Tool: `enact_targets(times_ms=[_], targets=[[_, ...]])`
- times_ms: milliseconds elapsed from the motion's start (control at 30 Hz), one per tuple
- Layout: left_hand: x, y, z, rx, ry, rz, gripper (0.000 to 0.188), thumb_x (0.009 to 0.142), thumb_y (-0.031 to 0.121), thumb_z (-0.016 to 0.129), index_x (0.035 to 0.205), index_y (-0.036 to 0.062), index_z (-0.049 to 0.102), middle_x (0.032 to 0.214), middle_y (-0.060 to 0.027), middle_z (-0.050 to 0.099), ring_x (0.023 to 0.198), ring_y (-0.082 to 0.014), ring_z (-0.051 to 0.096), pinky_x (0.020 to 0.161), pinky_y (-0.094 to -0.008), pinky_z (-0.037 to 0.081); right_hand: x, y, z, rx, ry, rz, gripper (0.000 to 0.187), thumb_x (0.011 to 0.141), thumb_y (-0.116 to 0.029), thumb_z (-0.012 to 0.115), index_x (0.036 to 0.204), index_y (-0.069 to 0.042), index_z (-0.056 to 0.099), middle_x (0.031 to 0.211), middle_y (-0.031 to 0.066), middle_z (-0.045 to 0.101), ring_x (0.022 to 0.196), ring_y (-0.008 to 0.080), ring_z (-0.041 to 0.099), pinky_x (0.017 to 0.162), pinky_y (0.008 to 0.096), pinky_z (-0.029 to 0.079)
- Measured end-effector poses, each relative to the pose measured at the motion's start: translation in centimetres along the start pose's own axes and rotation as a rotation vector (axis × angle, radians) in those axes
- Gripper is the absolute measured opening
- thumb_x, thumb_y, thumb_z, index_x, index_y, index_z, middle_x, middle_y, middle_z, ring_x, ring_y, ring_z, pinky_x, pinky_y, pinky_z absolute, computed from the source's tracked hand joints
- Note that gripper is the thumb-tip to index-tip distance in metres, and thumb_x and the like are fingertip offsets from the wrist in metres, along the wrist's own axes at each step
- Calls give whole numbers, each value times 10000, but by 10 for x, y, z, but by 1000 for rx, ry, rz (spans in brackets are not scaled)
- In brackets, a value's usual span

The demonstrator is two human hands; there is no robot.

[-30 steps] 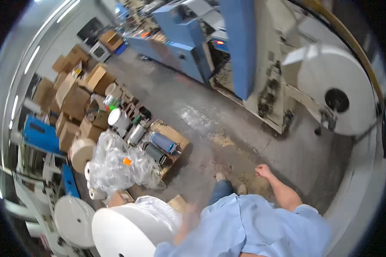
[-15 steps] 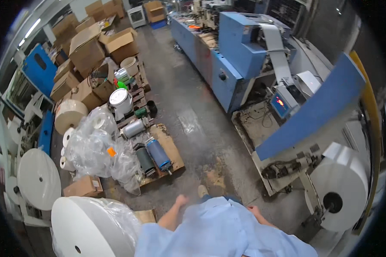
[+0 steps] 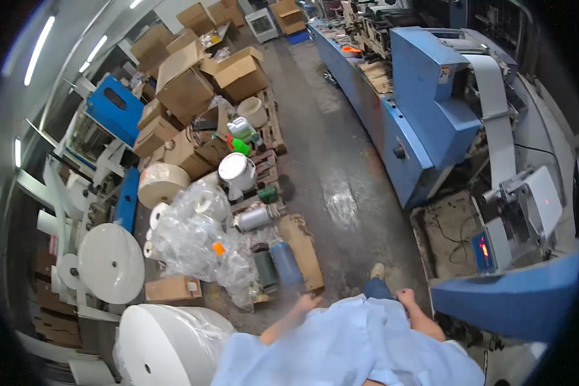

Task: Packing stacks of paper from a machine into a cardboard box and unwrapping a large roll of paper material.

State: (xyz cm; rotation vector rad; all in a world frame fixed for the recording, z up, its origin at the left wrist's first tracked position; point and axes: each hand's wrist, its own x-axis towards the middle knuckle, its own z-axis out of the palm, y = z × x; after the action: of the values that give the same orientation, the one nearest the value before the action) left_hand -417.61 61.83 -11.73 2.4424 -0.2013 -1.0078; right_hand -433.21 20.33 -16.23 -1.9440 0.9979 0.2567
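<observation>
- Since the earlier frame the view has been swung round: the large white paper roll (image 3: 167, 347) is now seen at the lower left, and the long blue machine (image 3: 424, 109) has been brought across the right side.
- The left hand (image 3: 307, 302) is seen blurred, low before the blue shirt; nothing is held in it, though how far its grip is open cannot be told.
- The right hand (image 3: 405, 297) is loosely curled and empty, with nothing touched.
- Nearest the left hand, up and to its left, a blue cylinder (image 3: 286, 264) is laid on a flat cardboard sheet (image 3: 302, 248), its long axis running away from the person; the left hand is the nearer one.
- Clear plastic bags (image 3: 196, 238) are heaped just beside it, and cardboard boxes (image 3: 186, 83) are stacked further off.
</observation>
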Motion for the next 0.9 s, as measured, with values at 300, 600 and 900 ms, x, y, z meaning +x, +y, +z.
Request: enact_targets(times_ms=[300, 600, 900], targets=[[-97, -89, -70, -335, 12, -349, 485, 856, 421, 646, 1046, -23, 696, 1031, -194, 705, 980, -284, 661, 819, -433, 512, 258, -131, -24, 65, -83, -205, 211, 827, -209, 690, 872, -4, 718, 697, 81, 675, 599, 186, 642, 564, 332, 507], [241, 39, -71, -322, -11, -402, 429, 871, 377, 620, 1014, -20, 701, 1011, -192, 706, 968, -296, 668, 811, -446, 515, 343, -248, -32, 5, -335, -66, 220, 855, -206, 687, 852, 13, 706, 697, 75, 668, 572, 172, 623, 543, 338, 513], [467, 106, -318, -166, 226, -136, 367, 739, 169, 629, 1066, 18, 704, 1018, -215, 699, 964, -295, 688, 818, -353, 529, 452, -393, -54, 163, -236, 68, 175, 905, -170, 655, 865, 0, 657, 661, 79, 624, 533, 165, 579, 473, 317, 461]])
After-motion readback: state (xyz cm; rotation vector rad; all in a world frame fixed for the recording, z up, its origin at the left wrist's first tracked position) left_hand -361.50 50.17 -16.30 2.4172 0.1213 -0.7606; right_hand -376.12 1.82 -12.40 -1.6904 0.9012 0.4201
